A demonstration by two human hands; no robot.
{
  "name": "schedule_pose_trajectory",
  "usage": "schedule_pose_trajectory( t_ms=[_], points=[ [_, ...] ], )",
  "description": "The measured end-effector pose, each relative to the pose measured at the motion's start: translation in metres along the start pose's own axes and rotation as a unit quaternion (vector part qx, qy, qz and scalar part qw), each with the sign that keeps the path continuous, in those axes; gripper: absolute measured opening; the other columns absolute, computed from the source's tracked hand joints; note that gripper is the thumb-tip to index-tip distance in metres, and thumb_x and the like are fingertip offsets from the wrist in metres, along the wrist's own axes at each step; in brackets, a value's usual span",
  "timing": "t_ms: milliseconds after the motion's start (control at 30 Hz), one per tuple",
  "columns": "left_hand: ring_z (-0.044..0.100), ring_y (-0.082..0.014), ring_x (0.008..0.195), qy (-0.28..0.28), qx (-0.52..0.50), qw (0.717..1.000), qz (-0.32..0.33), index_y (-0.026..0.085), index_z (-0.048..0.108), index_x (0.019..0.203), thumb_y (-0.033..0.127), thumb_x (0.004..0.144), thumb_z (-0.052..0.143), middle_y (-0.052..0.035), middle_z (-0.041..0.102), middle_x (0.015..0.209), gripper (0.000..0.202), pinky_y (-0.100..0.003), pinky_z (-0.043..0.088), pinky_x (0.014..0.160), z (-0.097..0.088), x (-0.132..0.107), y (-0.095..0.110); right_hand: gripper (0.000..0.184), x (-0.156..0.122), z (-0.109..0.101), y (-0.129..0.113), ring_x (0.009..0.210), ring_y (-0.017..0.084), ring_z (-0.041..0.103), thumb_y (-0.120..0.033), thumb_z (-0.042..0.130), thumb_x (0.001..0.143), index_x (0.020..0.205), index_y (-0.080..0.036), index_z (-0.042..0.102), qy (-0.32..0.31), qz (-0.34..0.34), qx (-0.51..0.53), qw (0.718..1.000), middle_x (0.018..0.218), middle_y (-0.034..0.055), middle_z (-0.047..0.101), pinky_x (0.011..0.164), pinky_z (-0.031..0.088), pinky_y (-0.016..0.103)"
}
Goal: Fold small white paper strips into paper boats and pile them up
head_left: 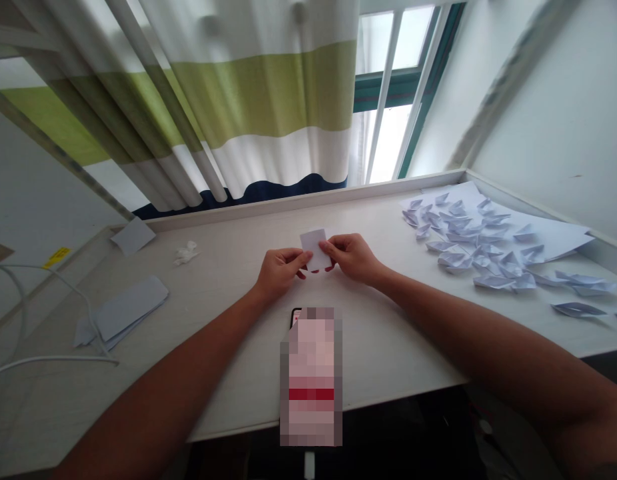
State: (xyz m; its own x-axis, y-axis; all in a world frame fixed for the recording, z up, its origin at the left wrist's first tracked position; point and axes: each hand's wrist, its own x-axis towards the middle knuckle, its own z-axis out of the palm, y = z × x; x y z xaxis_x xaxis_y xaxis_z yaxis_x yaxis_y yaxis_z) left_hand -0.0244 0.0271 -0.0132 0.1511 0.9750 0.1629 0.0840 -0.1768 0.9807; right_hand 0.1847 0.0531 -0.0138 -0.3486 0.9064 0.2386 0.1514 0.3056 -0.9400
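Note:
A small white rectangle of paper, seemingly folded, is held up above the middle of the table. My left hand pinches its lower left edge between thumb and fingers. On the opposite side my right hand grips it, the thumb lying on the front face near the right edge. Fingertips of both hands show below the paper, and the rest of the fingers are hidden behind it. Below my hands, nearer to me, a phone lies with its screen mostly blurred out.
Many folded paper boats cover the right side of the table, partly over large white sheets. At left lie a stack of paper, a single sheet, a crumpled tissue and white cables. A raised ledge runs along the back.

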Motion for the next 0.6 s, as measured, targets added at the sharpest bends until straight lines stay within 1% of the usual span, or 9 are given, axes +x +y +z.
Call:
schedule_pose_trajectory(
  t_ms=[67,167,300,367,467,533,600],
  points=[
    [0.068,-0.0177,0.065,0.016,0.003,1.0,0.005,0.017,0.087,0.082,0.059,0.077,0.091,-0.0077,0.079,0.075,0.042,-0.03,0.059,0.058,-0.0006,-0.0001,0.0017,0.064,-0.001,-0.0003,-0.0019,0.058,0.017,0.064,-0.08,0.067,0.09,0.069,-0.019,0.069,-0.023,0.018,-0.003,1.0,0.064,0.0066,0.072,0.058,0.045,0.03],
    [0.07,-0.0188,0.066,0.033,0.001,0.999,0.006,0.017,0.086,0.08,0.058,0.078,0.091,-0.0085,0.08,0.075,0.042,-0.03,0.059,0.059,-0.0022,0.0008,0.0033,0.066,-0.0022,-0.0011,-0.0052,0.056,0.017,0.06,-0.08,0.065,0.092,0.063,-0.02,0.065,-0.052,0.025,-0.047,0.997,0.06,0.0062,0.071,0.06,0.045,0.031],
    [0.076,-0.023,0.073,0.023,-0.017,1.0,-0.008,0.016,0.085,0.079,0.059,0.079,0.09,-0.0109,0.081,0.077,0.043,-0.03,0.059,0.059,-0.0031,0.0014,0.0047,0.065,-0.0031,-0.0017,-0.0091,0.055,0.017,0.058,-0.077,0.064,0.094,0.06,-0.022,0.059,-0.049,0.026,-0.074,0.996,0.056,0.0048,0.067,0.06,0.043,0.032],
    [0.075,-0.022,0.072,0.011,-0.02,1.0,-0.008,0.016,0.086,0.08,0.058,0.079,0.09,-0.0108,0.081,0.078,0.043,-0.03,0.059,0.06,-0.0035,0.0014,0.0052,0.064,-0.0036,-0.0018,-0.009,0.055,0.016,0.058,-0.077,0.066,0.092,0.062,-0.021,0.06,-0.055,0.03,-0.061,0.996,0.057,0.0044,0.067,0.06,0.044,0.031],
    [0.072,-0.0193,0.068,-0.007,-0.016,1.0,-0.008,0.015,0.086,0.08,0.057,0.077,0.091,-0.0094,0.08,0.077,0.043,-0.03,0.059,0.06,-0.0052,0.0018,0.0051,0.058,-0.0042,-0.0023,-0.0061,0.06,0.017,0.064,-0.074,0.073,0.088,0.071,-0.019,0.065,-0.062,0.031,-0.004,0.998,0.063,0.0037,0.069,0.061,0.046,0.029],
    [0.07,-0.0183,0.067,-0.012,-0.018,1.0,-0.01,0.015,0.085,0.078,0.057,0.075,0.092,-0.008,0.078,0.074,0.043,-0.029,0.059,0.06,-0.0065,0.0023,0.0048,0.054,-0.0042,-0.003,-0.0044,0.063,0.017,0.067,-0.071,0.076,0.087,0.076,-0.019,0.068,-0.058,0.029,0.033,0.997,0.067,0.0037,0.071,0.062,0.049,0.029],
    [0.068,-0.0168,0.065,-0.017,-0.016,1.0,-0.011,0.015,0.084,0.075,0.057,0.074,0.093,-0.0063,0.076,0.071,0.043,-0.028,0.058,0.06,-0.0075,0.0024,0.0049,0.049,-0.0042,-0.004,-0.0041,0.063,0.016,0.068,-0.065,0.078,0.087,0.076,-0.018,0.069,-0.058,0.027,0.041,0.997,0.068,0.0038,0.072,0.062,0.051,0.028]
  ],
)
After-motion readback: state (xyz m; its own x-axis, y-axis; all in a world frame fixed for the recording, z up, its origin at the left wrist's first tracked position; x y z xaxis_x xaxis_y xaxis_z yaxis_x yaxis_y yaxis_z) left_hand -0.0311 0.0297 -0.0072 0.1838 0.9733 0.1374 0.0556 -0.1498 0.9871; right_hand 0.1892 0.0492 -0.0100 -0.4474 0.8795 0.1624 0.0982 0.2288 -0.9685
